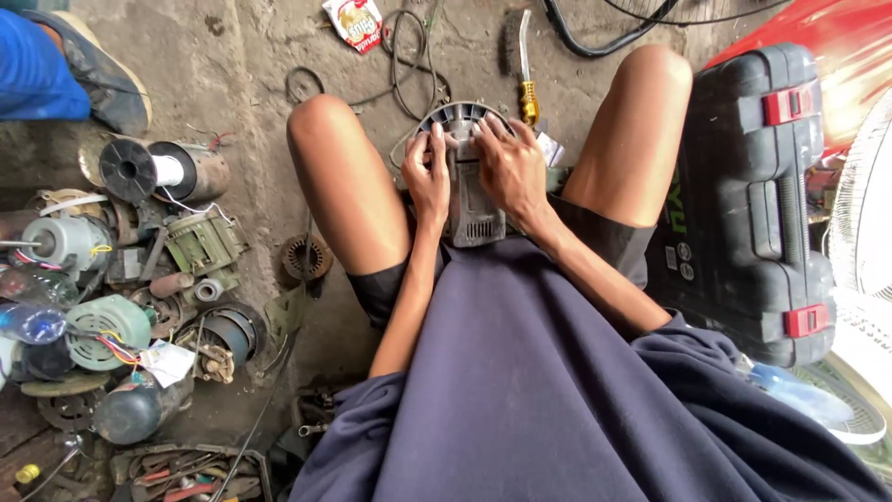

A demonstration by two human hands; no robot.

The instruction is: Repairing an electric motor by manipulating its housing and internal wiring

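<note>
A big dark plastic tool case [743,204] w/ red latches lay on the floor at the person's right, just beside the right thigh. Behind it, a red sheet [836,46] filled the top right corner, and a white fan guard [864,214] showed at the right edge. On the left, a heap of old motor parts [121,297] covered the concrete floor [251,74]: a wire spool [153,170], a pale green motor [102,330], a grey motor [60,240], plus a small round rotor [305,257] lying apart nr the left knee.

Btwn the bare knees, on the floor, sat the grey motor housing [469,186], its round ribbed end pointing away from the person and its vented base towards the lap. Both hands rested on top of it. Left hand [427,172] lay flat on the housing's left side, fingers together and stretched fwd to the ribbed rim. Right hand [509,163] covered the right side, fingers slightly spread and bent over the rim; neither hand pinched anything visible.

Just beyond the housing lay a wire brush [513,42] and a yellow-handled screwdriver [529,84], w/ black cables [409,56] looped nearby and a small red-white sachet [355,20] at the top edge.
</note>
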